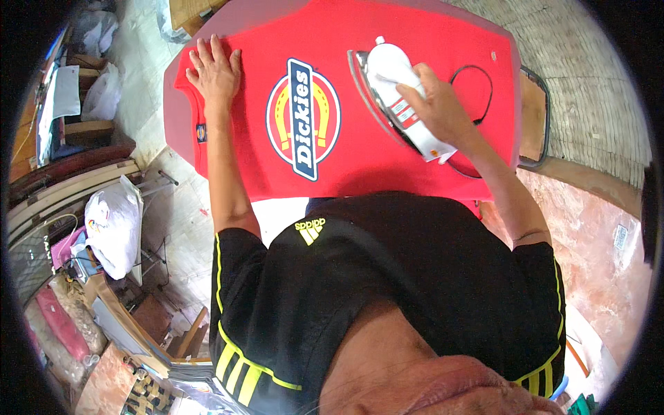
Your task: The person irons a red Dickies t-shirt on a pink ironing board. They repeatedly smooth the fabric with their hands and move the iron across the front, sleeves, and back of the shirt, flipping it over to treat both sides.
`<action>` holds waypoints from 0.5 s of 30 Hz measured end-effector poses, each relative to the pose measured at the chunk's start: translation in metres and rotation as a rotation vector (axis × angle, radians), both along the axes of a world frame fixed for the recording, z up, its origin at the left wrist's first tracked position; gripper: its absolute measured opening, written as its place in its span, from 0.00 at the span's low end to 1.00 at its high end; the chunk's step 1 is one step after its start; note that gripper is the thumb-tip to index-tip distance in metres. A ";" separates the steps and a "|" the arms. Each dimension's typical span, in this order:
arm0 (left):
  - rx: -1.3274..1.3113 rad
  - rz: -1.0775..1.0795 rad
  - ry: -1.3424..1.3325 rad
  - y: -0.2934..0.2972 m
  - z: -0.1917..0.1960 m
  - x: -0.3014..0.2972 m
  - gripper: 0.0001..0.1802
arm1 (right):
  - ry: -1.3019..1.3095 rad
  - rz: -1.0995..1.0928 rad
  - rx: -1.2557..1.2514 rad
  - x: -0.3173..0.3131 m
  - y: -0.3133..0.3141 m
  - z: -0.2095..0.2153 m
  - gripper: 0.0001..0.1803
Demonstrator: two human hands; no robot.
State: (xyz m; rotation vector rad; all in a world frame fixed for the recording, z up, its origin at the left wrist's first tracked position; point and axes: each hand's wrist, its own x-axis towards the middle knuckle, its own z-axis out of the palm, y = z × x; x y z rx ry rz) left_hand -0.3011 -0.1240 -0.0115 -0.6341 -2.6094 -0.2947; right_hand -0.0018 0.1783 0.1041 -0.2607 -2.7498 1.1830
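Note:
A red T-shirt (408, 176) with a round printed emblem lies spread over a padded ironing board (477, 17). My left hand (215, 77) rests flat on the shirt near its collar end, fingers spread. In my right hand (441, 104) is the handle of a white clothes iron (389, 63), gripped with the fingers wrapped round it. The iron is on the shirt, right of the emblem, its metal soleplate edge showing along the left side. Its black cord (490, 86) loops over the fabric to the right of my hand.
A dark metal frame (546, 117) juts out at the board's right end. To the left, a stuffed white plastic bag (114, 225) sits among piled things. Shelves with clear bags (102, 90) stand further up on the left. Tiled floor (169, 207) shows between.

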 end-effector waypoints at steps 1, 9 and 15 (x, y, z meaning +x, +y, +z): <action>0.023 -0.014 0.043 0.015 0.001 0.009 0.39 | 0.000 -0.025 -0.043 -0.004 -0.002 -0.001 0.17; 0.179 -0.402 -0.112 0.122 0.012 0.134 0.33 | 0.167 -0.303 -0.042 -0.104 0.051 -0.021 0.27; 0.149 -0.386 -0.042 0.118 -0.001 0.133 0.32 | 0.020 -0.246 -0.030 -0.110 0.058 0.003 0.28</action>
